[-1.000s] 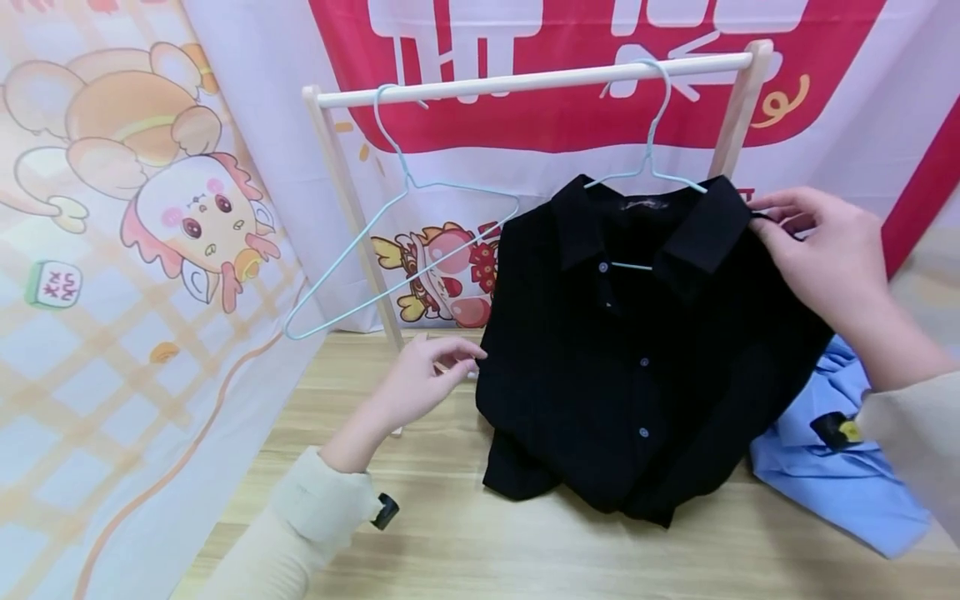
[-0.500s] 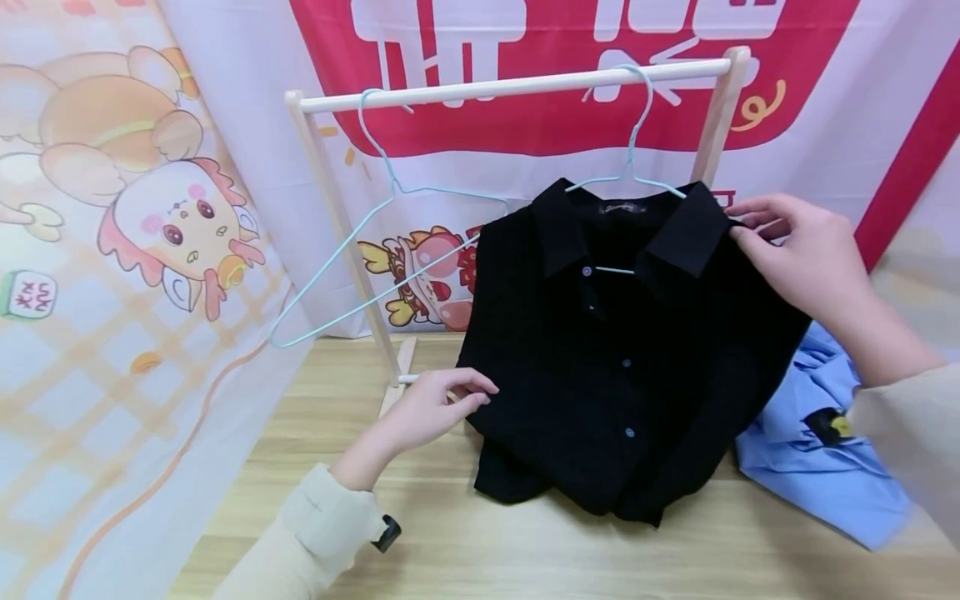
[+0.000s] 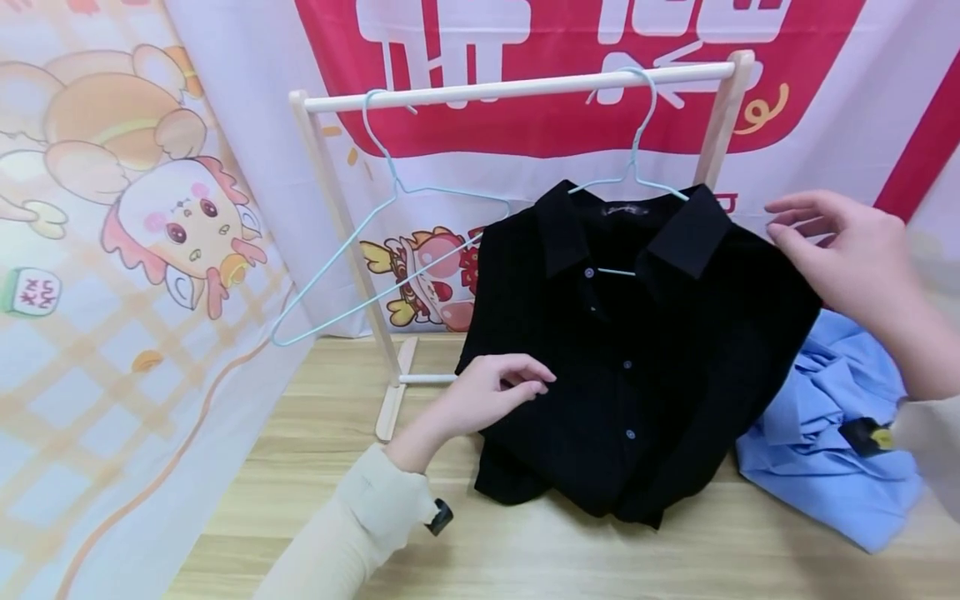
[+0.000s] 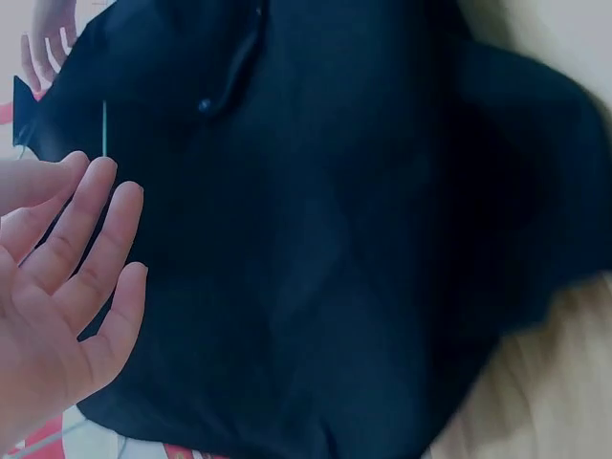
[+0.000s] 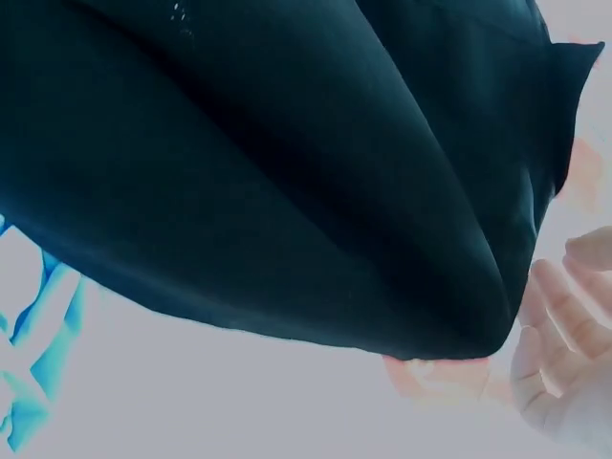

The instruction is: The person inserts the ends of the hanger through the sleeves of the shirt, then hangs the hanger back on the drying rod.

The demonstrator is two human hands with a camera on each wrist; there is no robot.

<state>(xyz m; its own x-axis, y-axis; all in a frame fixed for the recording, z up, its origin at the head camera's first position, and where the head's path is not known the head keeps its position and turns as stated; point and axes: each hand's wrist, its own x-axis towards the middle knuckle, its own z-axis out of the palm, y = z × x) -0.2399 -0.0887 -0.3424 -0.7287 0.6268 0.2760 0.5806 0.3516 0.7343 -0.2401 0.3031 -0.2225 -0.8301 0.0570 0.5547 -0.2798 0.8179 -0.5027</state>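
A black button-up shirt hangs by its shoulders on a light-blue wire hanger, hooked over the rack's rail. Its lower part bunches down at the table. My left hand hovers in front of the shirt's left side, fingers loosely bent and holding nothing; the left wrist view shows the fingers spread a little before the black cloth. Off the shirt's right shoulder is my right hand, fingers relaxed, with a gap between fingertips and cloth. In the right wrist view, that hand appears beside the shirt's shoulder edge.
An unfilled light-blue hanger hangs at the left of the wooden rack. A crumpled blue garment lies on the wood-grain table at the right. Printed curtains stand behind and to the left.
My right hand has let go of the shirt's shoulder and moved off to the right. My left hand has shifted rightward from the shirt's side edge to in front of it.
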